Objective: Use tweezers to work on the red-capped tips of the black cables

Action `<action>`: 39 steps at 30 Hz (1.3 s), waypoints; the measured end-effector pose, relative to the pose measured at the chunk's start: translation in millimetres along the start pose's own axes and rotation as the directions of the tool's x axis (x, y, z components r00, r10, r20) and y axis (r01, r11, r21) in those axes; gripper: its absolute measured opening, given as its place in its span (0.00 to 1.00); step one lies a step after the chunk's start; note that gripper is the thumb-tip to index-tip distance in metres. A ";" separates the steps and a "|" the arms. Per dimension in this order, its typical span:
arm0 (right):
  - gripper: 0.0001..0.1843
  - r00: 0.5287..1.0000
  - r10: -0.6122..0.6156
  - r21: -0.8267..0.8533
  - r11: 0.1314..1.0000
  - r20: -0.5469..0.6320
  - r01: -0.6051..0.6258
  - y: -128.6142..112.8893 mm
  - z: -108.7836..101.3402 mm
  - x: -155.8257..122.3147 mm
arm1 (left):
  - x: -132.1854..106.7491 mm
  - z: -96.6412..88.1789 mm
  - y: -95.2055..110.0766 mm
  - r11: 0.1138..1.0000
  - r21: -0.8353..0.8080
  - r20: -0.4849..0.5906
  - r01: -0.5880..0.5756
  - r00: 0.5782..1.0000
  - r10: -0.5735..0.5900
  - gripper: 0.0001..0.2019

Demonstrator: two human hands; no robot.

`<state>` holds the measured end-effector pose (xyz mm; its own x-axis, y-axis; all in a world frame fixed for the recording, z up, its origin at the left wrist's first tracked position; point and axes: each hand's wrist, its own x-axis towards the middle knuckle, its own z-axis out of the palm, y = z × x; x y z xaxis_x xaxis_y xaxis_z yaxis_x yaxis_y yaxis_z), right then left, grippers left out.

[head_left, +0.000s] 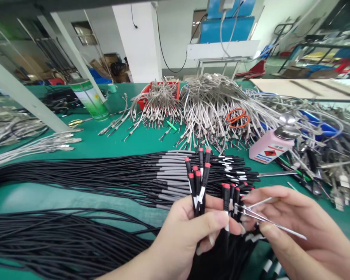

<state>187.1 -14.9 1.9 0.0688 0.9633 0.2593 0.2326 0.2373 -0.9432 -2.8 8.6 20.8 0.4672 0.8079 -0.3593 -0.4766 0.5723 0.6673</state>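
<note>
My left hand [189, 227] is closed around several black cables [203, 188] with red-tipped connectors and white labels. Their ends point upward, and one red-capped connector [226, 198] sits at my thumb and fingertips. My right hand [306, 221] holds thin silver tweezers [277, 223] between thumb and fingers, their tips near more red-tipped cable ends just right of my left hand. Whether the tips touch a cable is hard to make out. Behind my hands, a row of black cables with grey sleeves [169, 171] lies across the green table [90, 144].
Another black cable bundle [61, 241] lies front left. Piles of grey-white cables [210, 105] cover the back, with orange-handled scissors [238, 118] on top and a red bin [144, 97] beside. A pink bottle [270, 147] stands right; a green-white can [90, 101] is back left.
</note>
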 end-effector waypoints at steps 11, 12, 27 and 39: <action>0.16 0.997 -0.060 0.027 0.998 -0.043 0.061 -9.6 11.6 -8.5 | -1.4 -1.3 -3.8 1.000 0.008 -0.006 0.008 1.000 -0.008 0.13; 0.16 0.997 -0.066 0.026 0.997 -0.051 0.067 -10.2 13.0 -9.3 | -1.4 -1.8 -4.1 1.000 0.008 -0.004 0.012 1.000 -0.012 0.13; 0.16 0.995 -0.071 -0.043 0.997 -0.070 0.069 -11.3 12.9 -11.9 | -0.2 -1.3 -6.4 0.999 0.013 -0.015 0.033 0.999 -0.032 0.11; 0.17 0.976 -0.135 -0.033 0.991 -0.172 0.131 -12.7 20.3 -14.7 | -0.9 -0.8 -7.2 0.999 0.032 0.032 0.010 0.999 -0.011 0.08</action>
<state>163.5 -29.5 5.9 0.2029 0.8864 0.4162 0.2716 0.3574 -0.8936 -0.4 3.8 15.7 0.4962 0.7966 -0.3452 -0.4479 0.5755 0.6843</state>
